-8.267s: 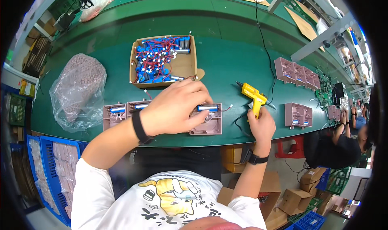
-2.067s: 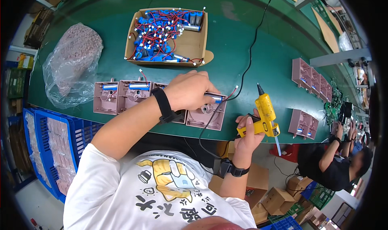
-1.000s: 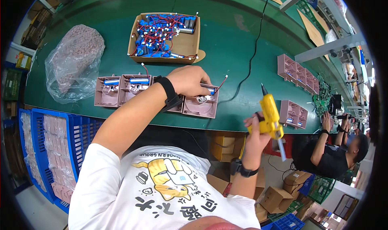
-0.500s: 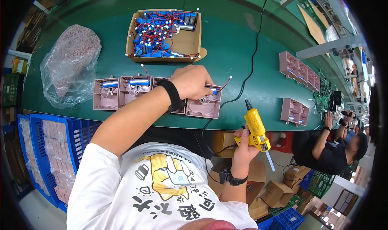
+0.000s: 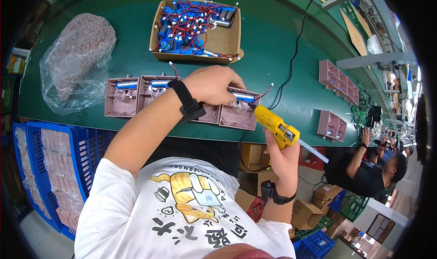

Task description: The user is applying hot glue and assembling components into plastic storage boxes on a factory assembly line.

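A row of dusty-pink plastic housings (image 5: 120, 106) lies along the near table edge, with blue cylindrical batteries (image 5: 151, 84) in those whose inside shows. Over the row's right part bends my left hand (image 5: 214, 85), its thumb and forefinger closed at the left end of the blue battery (image 5: 245, 96) in the rightmost housing (image 5: 236, 117). That battery's red-and-black lead sticks out to the right. My right hand (image 5: 283, 155) grips a yellow hot glue gun (image 5: 275, 126), a translucent glue stick protruding from its back. Its dark nozzle is at the battery's lower right. My left forearm partly covers the middle housings.
Behind the row stands a cardboard box (image 5: 191, 57) of wired blue batteries. A clear bag of small pinkish parts (image 5: 82, 54) lies left. Blue crates (image 5: 84, 168) stand lower left. More pink housings (image 5: 331, 126) and a co-worker (image 5: 364, 168) are right. A black cord (image 5: 296, 49) crosses the table.
My right hand has brought the glue gun up and left, from pointing away above the table edge to the rightmost housing. My left hand stays at that housing; the whole view has shifted slightly.
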Demonstrator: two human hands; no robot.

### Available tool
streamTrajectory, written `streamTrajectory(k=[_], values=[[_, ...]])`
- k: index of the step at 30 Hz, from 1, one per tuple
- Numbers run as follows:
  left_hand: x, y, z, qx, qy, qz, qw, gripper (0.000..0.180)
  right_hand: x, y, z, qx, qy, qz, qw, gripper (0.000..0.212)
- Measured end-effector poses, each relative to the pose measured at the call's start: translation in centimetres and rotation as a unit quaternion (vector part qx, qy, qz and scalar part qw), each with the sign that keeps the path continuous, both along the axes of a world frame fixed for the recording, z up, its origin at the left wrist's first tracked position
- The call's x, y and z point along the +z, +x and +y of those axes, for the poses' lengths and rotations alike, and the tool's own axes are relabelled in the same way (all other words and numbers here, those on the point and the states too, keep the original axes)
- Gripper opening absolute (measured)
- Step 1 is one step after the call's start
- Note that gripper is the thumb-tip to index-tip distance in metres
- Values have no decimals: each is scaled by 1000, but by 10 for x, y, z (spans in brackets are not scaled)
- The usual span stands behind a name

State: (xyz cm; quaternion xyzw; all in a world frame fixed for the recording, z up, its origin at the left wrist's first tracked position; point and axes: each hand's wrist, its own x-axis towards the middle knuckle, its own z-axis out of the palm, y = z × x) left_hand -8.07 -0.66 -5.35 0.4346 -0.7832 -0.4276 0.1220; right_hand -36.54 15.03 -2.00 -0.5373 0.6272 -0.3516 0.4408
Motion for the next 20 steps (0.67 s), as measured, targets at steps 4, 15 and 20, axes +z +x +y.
streamTrajectory(k=[4,15,20], values=[[0,-2,0,16,51,-6,999,41,9,14,-25,31,-1,79,996,27],[1,-5,-1,26,57,-13,998,44,22,22,-68,118,31,165,979,28],[1,-3,-2,18,57,-25,998,48,21,22,-72,131,-5,173,976,24]])
